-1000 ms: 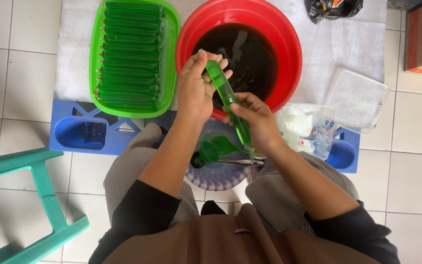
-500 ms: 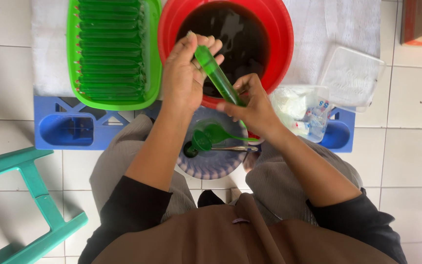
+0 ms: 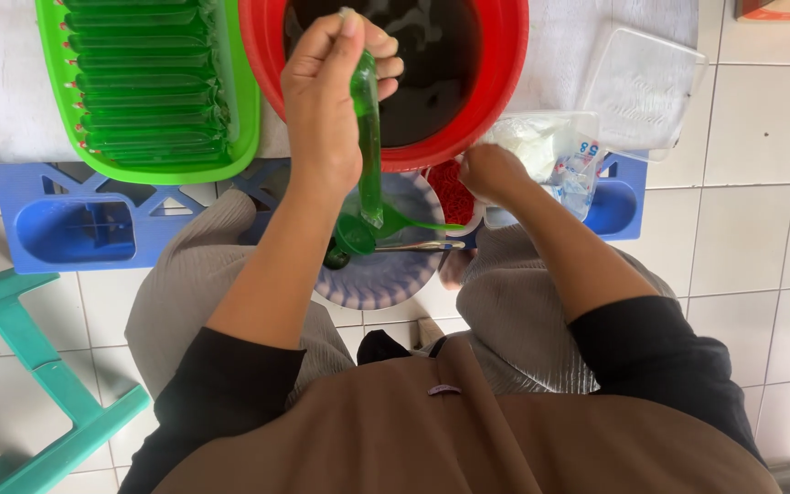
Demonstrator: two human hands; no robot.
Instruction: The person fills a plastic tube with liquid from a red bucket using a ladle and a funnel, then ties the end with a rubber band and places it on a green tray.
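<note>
My left hand (image 3: 326, 105) pinches the top of a long clear tube of green liquid (image 3: 369, 155), which hangs straight down in front of the red basin (image 3: 507, 82) of dark liquid. The tube's lower end is over a green funnel (image 3: 357, 234) lying on a blue-patterned plate (image 3: 386, 279) between my knees. My right hand (image 3: 491, 174) is off the tube, knuckles up, with its fingertips down in a small pile of red rubber bands (image 3: 453, 189) beside the plate. Those fingertips are hidden.
A green tray (image 3: 247, 101) at the left holds several filled green tubes (image 3: 144, 87). Under the tray and basin lies a blue crate (image 3: 75, 229). A clear plastic bag (image 3: 550, 146) and a clear lid (image 3: 644, 87) sit at the right. A teal stool (image 3: 29, 366) stands at my left.
My right hand has let go of the tube and dropped to the red rubber bands. The tube, tilted before, now hangs upright from my left hand. The view has shifted closer.
</note>
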